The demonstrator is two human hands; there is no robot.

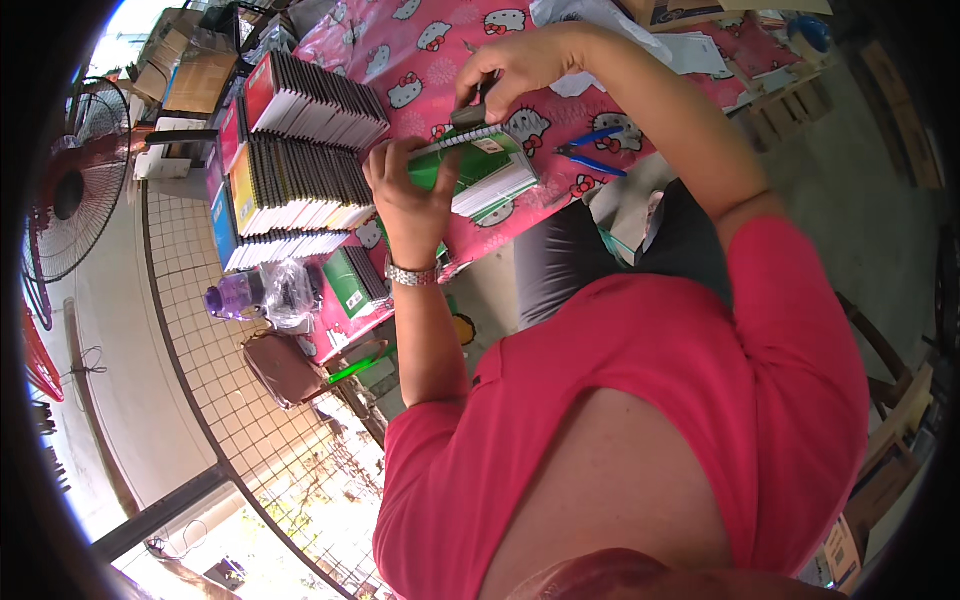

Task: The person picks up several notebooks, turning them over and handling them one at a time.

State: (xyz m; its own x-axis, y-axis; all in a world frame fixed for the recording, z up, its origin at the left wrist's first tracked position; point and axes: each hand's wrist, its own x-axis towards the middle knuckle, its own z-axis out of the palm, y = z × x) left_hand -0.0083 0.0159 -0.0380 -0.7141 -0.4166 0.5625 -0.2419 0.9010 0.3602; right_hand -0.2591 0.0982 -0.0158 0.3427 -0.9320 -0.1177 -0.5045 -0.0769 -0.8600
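Green-covered spiral notebooks [505,180] stand together in a short stack at the table's near edge, their wire binding facing up and away from me. My left hand [412,190] grips the left end of this stack, thumb on the green cover and fingers over the binding. Above the binding, my right hand [525,68] pinches a small dark grey object [468,116] whose kind I cannot make out; its lower end meets the wire coil. A pair of blue-handled pliers [595,152] lies on the tablecloth to the right of the notebooks, touched by neither hand.
Long rows of bound notebooks [300,185] with red, yellow and blue covers fill the table's left side. More green notebooks [352,282] sit nearer me. A purple bottle [235,297], brown bag [280,370] and fan [75,190] are at left. Papers [690,55] lie at right.
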